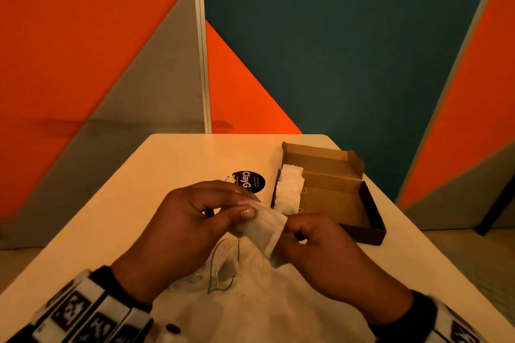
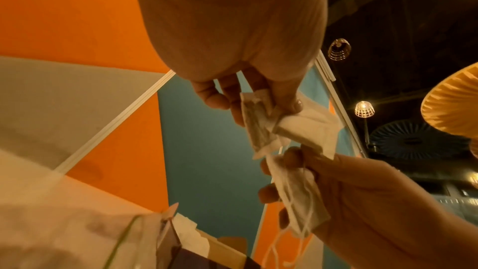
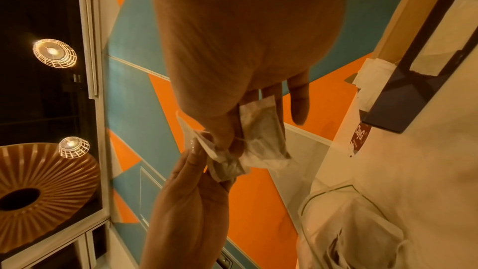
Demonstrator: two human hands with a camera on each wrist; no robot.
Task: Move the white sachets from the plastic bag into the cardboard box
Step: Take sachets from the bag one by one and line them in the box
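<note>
Both hands hold white sachets (image 1: 263, 227) together above the clear plastic bag (image 1: 250, 287), which lies on the table close to me. My left hand (image 1: 249, 205) pinches the sachets (image 2: 297, 128) between thumb and fingers. My right hand (image 1: 295, 227) grips another stringed sachet (image 2: 297, 189) in its curled fingers; the right wrist view shows that sachet (image 3: 261, 130) against its fingers. The open cardboard box (image 1: 334, 203) sits to the right and beyond the hands, with several white sachets (image 1: 291, 189) standing along its left side. More sachets show inside the bag (image 3: 349, 228).
A round black sticker (image 1: 249, 181) lies on the white table (image 1: 167, 175) just beyond my left hand. The box's lid (image 1: 320, 159) stands open at the back. Orange, grey and teal wall panels close off the table's far side.
</note>
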